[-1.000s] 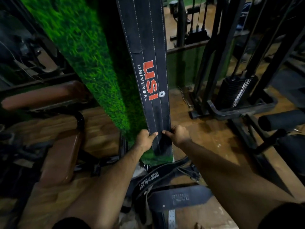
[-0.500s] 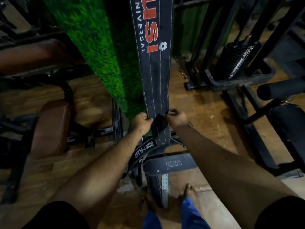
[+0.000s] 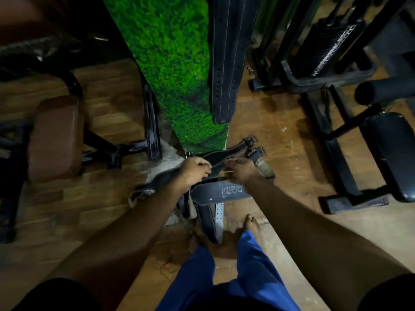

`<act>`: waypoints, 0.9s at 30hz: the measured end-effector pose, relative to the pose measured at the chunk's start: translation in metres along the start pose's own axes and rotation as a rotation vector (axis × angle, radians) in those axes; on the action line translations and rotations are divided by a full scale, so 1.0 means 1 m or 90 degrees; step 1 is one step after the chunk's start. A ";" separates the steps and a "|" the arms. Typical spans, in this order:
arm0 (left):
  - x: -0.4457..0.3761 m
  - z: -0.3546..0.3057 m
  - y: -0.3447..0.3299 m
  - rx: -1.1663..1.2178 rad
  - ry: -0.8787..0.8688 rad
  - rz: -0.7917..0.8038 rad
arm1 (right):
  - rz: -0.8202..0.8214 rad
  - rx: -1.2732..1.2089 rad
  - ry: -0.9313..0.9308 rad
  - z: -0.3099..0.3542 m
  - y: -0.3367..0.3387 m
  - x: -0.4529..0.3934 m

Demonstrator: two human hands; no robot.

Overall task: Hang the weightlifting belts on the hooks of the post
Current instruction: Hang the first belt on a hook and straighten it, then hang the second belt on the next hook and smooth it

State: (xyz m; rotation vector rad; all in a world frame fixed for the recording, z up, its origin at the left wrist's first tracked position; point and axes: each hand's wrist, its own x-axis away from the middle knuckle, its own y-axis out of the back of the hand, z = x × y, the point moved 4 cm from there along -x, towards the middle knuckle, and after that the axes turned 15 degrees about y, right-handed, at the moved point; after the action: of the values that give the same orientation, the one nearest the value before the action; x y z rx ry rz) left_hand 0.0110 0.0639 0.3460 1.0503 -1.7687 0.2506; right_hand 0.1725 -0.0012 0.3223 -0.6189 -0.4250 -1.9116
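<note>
A long black belt (image 3: 226,70) hangs straight down the green, grass-covered post (image 3: 175,70); its tip ends above the floor and no hand touches it. At the post's foot lies a heap of black belts (image 3: 222,191) on the wooden floor. My left hand (image 3: 195,170) and my right hand (image 3: 241,170) are down on the top belt (image 3: 216,161) of that heap, both with fingers curled on its edge. The hooks are out of view above.
A brown padded bench (image 3: 54,138) on a black frame stands to the left. A weight-stack machine (image 3: 332,50) and a black padded seat (image 3: 390,153) stand to the right. My bare feet (image 3: 249,223) are just behind the heap.
Both hands let go of the hanging belt's lower end and dropped to the heap on the floor, where they now grip another belt. The view tilted downward.
</note>
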 end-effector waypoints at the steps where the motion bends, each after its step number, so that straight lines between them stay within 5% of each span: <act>1: -0.005 0.010 -0.001 0.000 0.009 0.010 | 0.002 0.003 -0.022 -0.008 -0.002 0.001; 8: -0.023 0.072 -0.010 -0.065 0.020 0.018 | 0.011 0.005 -0.150 -0.058 -0.024 -0.005; 27: -0.205 0.221 -0.055 -0.038 0.195 0.087 | 0.057 0.053 -0.222 -0.235 -0.067 -0.112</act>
State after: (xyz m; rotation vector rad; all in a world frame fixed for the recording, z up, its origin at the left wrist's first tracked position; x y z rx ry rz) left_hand -0.0728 0.0080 0.0567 0.8020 -1.5611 0.4177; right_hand 0.0950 -0.0210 0.0653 -0.9047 -0.6825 -1.6941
